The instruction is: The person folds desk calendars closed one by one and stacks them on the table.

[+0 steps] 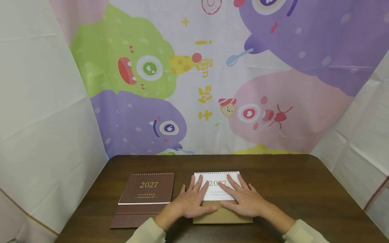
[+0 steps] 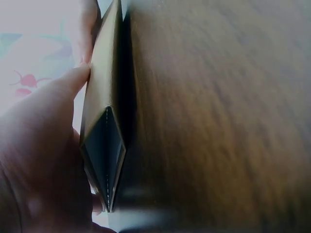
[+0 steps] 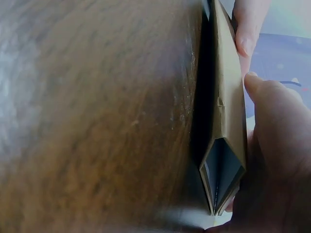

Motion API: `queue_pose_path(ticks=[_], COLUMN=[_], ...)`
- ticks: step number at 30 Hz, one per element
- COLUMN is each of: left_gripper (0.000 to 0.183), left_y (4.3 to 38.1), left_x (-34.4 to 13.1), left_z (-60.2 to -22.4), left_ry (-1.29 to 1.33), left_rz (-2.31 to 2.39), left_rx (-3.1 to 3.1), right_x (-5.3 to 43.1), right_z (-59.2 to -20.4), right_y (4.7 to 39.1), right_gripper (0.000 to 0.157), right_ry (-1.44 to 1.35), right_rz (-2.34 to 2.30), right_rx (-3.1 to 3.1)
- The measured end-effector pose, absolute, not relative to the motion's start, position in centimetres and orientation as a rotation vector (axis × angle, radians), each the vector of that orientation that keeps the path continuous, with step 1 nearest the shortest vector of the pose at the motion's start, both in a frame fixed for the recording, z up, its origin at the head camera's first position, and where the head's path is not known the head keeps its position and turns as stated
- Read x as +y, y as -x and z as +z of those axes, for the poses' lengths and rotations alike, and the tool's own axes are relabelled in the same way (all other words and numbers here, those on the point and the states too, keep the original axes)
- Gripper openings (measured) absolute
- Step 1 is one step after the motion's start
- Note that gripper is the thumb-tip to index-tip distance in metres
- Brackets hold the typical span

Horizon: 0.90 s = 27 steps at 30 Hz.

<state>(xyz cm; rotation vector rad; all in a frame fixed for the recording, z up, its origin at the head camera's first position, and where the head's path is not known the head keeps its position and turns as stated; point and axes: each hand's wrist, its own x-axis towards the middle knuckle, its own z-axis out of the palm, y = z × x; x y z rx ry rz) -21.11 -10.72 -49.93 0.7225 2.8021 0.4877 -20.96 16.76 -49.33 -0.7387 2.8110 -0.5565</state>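
A desk calendar [image 1: 223, 216] with a white 2027 cover page and a tan-gold base lies low on the dark wooden table. My left hand [image 1: 194, 199] rests on its left half, fingers spread and straight. On the right half lies my right hand [image 1: 246, 197], its fingers spread likewise across the page and base. Side on, the left wrist view shows the calendar's folded base [image 2: 103, 68] as a narrow hollow diamond beside my hand. The right wrist view shows the same base [image 3: 228, 92] from its other end, with my thumb on the upper face.
A second desk calendar [image 1: 146, 189], brown with gold 2027 lettering, lies to the left. The dark wooden table [image 1: 304, 182] meets a cartoon-printed cloth [image 1: 209, 141] at its back edge. White cloth walls [image 1: 39, 111] stand at both sides.
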Motion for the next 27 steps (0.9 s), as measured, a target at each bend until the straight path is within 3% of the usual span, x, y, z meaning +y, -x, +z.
queue_pose_path(ticks=[14,27], left_gripper=[0.103,0.106], left_y=[20.3,20.7], left_x=[-10.3,-9.9], left_z=[-49.0,-49.9], left_ry=[-0.693,-0.674], left_rz=[0.403,0.321], left_rx=[2.807,2.784], right_x=[16.7,16.5], right_z=[-49.2,-49.2], right_y=[20.9,20.6], right_gripper=[0.075,0.078], right_ry=[0.746,0.747], right_rz=[-0.517,-0.467], right_rx=[2.78,2.752])
